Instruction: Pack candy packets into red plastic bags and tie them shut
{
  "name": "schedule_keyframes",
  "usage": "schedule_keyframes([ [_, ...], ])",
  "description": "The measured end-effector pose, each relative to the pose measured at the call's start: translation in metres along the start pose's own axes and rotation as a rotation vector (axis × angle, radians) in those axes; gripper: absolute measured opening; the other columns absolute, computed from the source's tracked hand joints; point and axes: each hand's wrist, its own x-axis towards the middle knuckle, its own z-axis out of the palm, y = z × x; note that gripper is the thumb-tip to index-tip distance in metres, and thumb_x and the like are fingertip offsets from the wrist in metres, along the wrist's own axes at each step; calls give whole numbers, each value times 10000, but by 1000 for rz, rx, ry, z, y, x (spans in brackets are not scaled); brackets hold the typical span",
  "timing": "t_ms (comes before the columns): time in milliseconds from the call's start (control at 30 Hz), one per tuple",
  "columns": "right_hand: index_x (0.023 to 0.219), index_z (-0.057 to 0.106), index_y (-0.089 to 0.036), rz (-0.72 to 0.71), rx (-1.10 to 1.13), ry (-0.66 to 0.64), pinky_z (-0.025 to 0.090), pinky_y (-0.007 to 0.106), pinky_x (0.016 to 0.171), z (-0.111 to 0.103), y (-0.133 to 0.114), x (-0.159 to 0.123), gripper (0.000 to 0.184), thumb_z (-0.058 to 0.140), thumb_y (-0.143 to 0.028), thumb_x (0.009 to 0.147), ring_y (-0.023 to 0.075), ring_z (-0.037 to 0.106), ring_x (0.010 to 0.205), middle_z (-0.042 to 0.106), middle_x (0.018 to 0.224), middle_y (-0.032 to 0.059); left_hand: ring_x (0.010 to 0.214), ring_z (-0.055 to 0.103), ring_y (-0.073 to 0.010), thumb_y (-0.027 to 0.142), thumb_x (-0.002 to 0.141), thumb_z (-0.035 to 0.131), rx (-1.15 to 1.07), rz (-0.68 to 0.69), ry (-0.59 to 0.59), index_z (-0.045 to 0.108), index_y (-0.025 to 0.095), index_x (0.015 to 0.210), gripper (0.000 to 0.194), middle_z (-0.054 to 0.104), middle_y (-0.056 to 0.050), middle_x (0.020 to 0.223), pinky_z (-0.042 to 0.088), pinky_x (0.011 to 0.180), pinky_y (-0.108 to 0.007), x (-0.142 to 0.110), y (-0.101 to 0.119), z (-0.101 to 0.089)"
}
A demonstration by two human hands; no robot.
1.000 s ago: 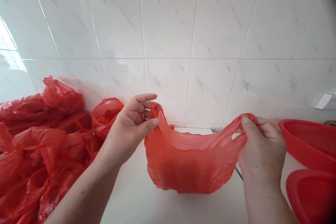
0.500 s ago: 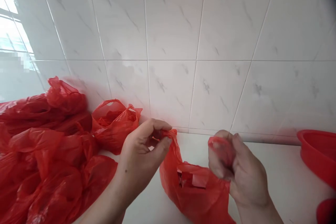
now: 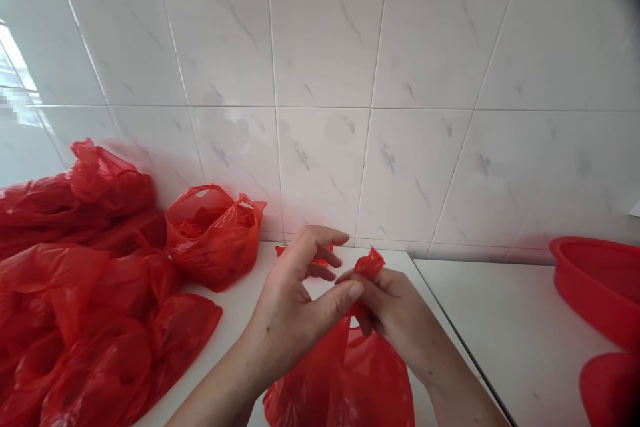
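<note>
A red plastic bag stands on the white table in front of me, its top gathered upward. My right hand is closed around the bunched handles, and a crumpled tip sticks out above the fingers. Just left of it, my left hand has its fingers spread and apart, with the thumb close to the right fingertips. Whether that thumb touches the bag I cannot tell. Behind my left hand lies a small red piece, mostly covered by the fingers. The bag's contents are hidden.
Several filled red bags are heaped at the left. An open-topped red bag stands against the tiled wall. At right are a red basin and another red object. A seam crosses the white surface.
My hands have come together above the bag. The left fingers have opened from their pinch, and the right hand now holds the gathered handles. The view has shifted slightly to the right.
</note>
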Motion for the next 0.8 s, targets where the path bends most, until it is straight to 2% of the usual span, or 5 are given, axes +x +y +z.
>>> schedule_keyframes([
  [167, 708, 585, -171, 46, 105, 101, 225, 211, 434, -6, -2, 2, 422, 530, -575, 817, 86, 378, 476, 449, 509, -34, 797, 547, -142, 155, 763, 667, 323, 111, -157, 634, 261, 942, 210, 592, -7, 892, 452, 719, -264, -3, -19, 2],
  [400, 964, 700, -198, -54, 28, -198, 403, 277, 657, -29, -4, -2, 485, 357, -537, 909, 102, 448, 586, 572, 757, 15, 932, 530, -172, 233, 875, 507, 114, -127, 12, 547, 197, 777, 112, 586, -39, 966, 409, 785, -280, -3, -50, 6],
  [500, 975, 699, -213, -44, -39, -211, 423, 285, 687, -30, 3, 1, 351, 459, -449, 876, 125, 506, 678, 602, 848, 23, 774, 513, -139, 307, 900, 464, -45, -245, -34, 503, 193, 795, 159, 556, -8, 822, 391, 667, -239, -4, -57, 7],
  [700, 1031, 624, -286, -9, -323, 163, 347, 230, 531, -18, 24, 18, 248, 571, -320, 791, 101, 427, 571, 503, 674, -50, 601, 420, -97, 275, 861, 508, -120, -320, -43, 464, 196, 792, 113, 491, 42, 668, 333, 564, -209, -7, -54, 10],
  [800, 1014, 650, -268, 22, -301, 166, 343, 233, 519, -15, 22, 18, 267, 488, -245, 804, 95, 411, 523, 512, 616, -48, 629, 438, -105, 223, 831, 523, 35, -283, -42, 486, 197, 764, 80, 506, 36, 694, 344, 577, -213, -8, -51, 11],
])
